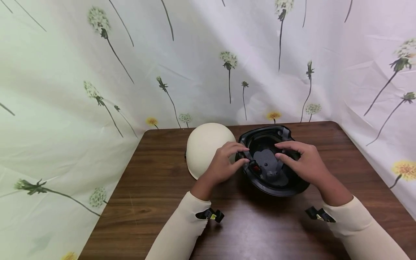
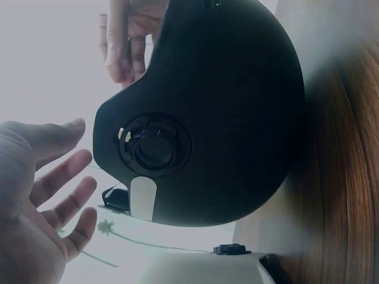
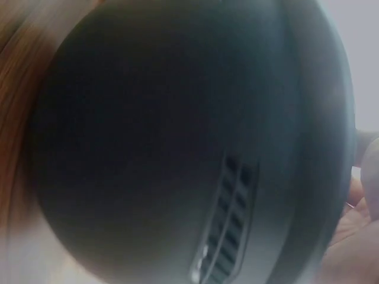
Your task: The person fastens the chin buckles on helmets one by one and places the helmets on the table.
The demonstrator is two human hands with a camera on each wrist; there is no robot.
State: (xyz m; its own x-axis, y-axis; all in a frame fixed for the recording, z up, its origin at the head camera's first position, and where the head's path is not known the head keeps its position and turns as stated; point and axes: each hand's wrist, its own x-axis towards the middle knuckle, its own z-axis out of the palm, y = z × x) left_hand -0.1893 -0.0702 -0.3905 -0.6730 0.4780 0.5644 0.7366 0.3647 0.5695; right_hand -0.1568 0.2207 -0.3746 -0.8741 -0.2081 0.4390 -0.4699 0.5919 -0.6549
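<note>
A black helmet (image 1: 271, 190) lies upside down on the table, its grey padded lining (image 1: 264, 160) facing up. Inside its left rim shows a strap buckle with a red part (image 1: 256, 168). My left hand (image 1: 224, 164) hovers at that left rim; in the left wrist view its loosely spread fingers stand apart from the shell (image 2: 237, 106). Over the right side is my right hand (image 1: 307, 162), thumb and fingers parted above the opening. Slotted vents (image 3: 228, 219) mark the shell in the right wrist view. Directly left, a cream helmet (image 1: 208, 150) sits dome up.
Both helmets stand toward the back of a brown wooden table (image 1: 156, 202). A white cloth backdrop (image 1: 201, 83) printed with dandelions hangs behind and at both sides. Small black devices are strapped at both sleeve cuffs.
</note>
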